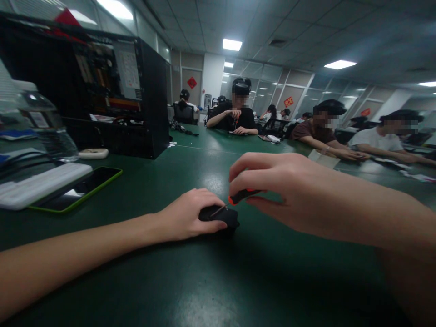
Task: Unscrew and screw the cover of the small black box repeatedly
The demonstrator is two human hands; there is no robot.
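Note:
On the green table (136, 281), my left hand (190, 214) is closed round a small black object (230, 219), with the thumb along its near side and the fingers over its far side. A screwdriver with a black and orange handle (241, 195) is pinched between the fingers and thumb of my right hand (272, 186). Its thin metal shaft slants down to the left, and the tip is at the top of the black object. Whether the tip sits in a screw is too small to tell.
At the left are a green-edged phone (81, 188), a white box-like object (44, 184), a clear bottle (47, 122), a beige oval item (93, 154) and an open black computer case (155, 95). Several people sit across the table, one person (235, 116) straight ahead.

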